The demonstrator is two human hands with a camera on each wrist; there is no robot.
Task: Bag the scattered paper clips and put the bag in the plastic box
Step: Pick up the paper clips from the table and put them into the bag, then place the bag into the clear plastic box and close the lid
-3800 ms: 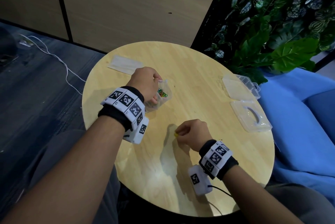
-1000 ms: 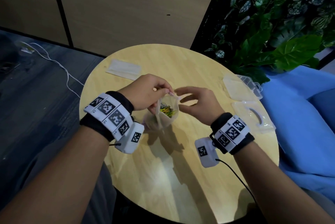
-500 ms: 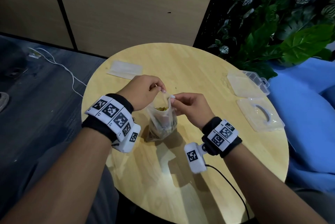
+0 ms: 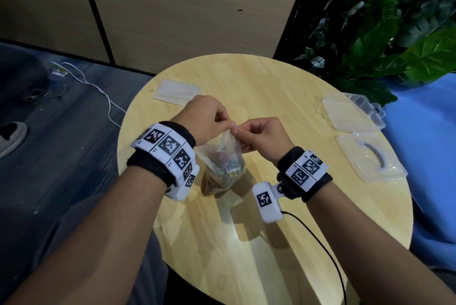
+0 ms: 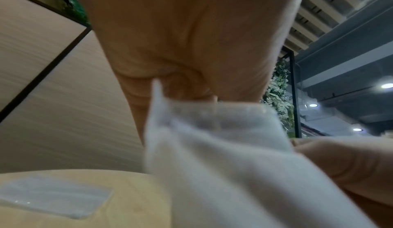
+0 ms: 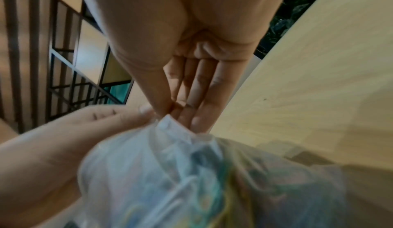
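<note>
Bag [image 4: 223, 164]: small clear plastic pouch, centre of the head view, hanging from its top edge, bottom resting on or just above the round wooden table [image 4: 283, 97], can't tell which. Walls crumpled and bulging. Paper clips [image 4: 225, 169] sit in a mixed-colour heap in the lower half; green, yellow and blue show through in the right wrist view, blurred.

Left hand [image 4: 206, 117]: fingers curled, thumb and forefinger pinching the top edge of the bag from the left side. Right hand [image 4: 261, 135]: same, curled, pinching the top edge from the right. Fingertips of both hands meet at the bag mouth, which is pressed flat between them. The left wrist view shows the top strip as a flat white band under the fingers.

Plastic box [image 4: 352, 114]: clear, open, at right edge of table, well apart from the bag. Its lid [image 4: 370, 159] with a curved handle cut-out lies just below it in frame. A flat stack of spare clear bags [image 4: 176, 90] sits upper left on the table.

Vs 0.5 s ago: mouth was open with the hands pulled slightly apart, clips visible from above; now it's closed and the hands are together. Vs 3.8 s ago: right hand was down on the table picking up a clip; now up at the bag.
</note>
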